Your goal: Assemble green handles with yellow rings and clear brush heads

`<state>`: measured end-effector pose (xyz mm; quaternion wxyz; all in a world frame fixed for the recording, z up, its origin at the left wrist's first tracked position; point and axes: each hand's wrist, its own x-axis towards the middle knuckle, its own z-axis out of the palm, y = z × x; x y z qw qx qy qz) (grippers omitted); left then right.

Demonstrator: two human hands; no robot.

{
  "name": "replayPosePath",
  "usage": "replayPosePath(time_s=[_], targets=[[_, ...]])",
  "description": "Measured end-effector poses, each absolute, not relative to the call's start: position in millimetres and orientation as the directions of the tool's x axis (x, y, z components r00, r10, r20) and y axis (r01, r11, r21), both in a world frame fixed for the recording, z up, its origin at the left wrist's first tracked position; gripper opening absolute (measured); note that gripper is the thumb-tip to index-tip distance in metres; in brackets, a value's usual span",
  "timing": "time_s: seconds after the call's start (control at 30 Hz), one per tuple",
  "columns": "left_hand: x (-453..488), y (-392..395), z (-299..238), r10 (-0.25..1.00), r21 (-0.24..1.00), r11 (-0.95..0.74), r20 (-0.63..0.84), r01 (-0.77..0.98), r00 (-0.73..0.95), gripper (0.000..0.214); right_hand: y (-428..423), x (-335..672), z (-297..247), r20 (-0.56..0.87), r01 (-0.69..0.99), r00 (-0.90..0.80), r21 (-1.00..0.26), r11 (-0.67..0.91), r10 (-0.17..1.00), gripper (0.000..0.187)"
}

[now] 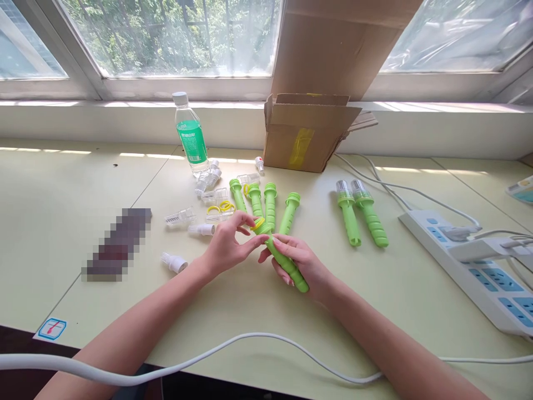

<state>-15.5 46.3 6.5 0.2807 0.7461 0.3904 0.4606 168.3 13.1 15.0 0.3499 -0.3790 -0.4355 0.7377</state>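
Note:
My right hand (300, 261) is wrapped round a green ribbed plastic tube (287, 264), holding it slanted above the table. My left hand (228, 244) pinches a yellow ring (257, 224) at the tube's upper end. Just behind lie several more green tubes (270, 204) side by side. Loose yellow rings (225, 206) and clear plastic caps (214, 196) are scattered to the left of them. White nozzle pieces (175, 261) lie near my left wrist. Two green tubes with clear tops (362, 216) rest apart on the right.
A green-labelled water bottle (190, 135) and an open cardboard box (306, 130) stand by the window sill. A white power strip (470, 266) with plugged cables lies at right. A white cable (200, 355) runs along the table's near edge. A blurred dark object (119, 243) lies at left.

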Motion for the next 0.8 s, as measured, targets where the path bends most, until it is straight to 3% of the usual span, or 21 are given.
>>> replayPosePath(time_s=[0.17, 0.33, 0.5, 0.8], targets=[[-14.5, 45.5, 9.3, 0.829, 0.776, -0.552, 0.474, 0.304, 0.296, 0.029, 13.5, 171.1, 14.9, -0.261, -0.192, -0.455, -0.905, -0.380, 0.851, 0.024], [-14.4, 45.5, 9.9, 0.830, 0.778, -0.550, 0.471, 0.302, 0.299, 0.029, 12.4, 170.5, 14.0, -0.283, -0.188, -0.418, -0.903, -0.387, 0.863, 0.033], [-15.9, 45.9, 9.4, 0.833, 0.777, -0.547, 0.465, 0.312, 0.300, 0.031, 12.2, 168.5, 16.4, -0.306, -0.167, -0.406, -0.901, -0.400, 0.861, 0.027], [-17.4, 46.5, 14.2, 0.831, 0.784, -0.549, 0.473, 0.290, 0.293, 0.026, 13.6, 169.3, 15.8, -0.220, -0.206, -0.487, -0.912, -0.356, 0.845, 0.028]])
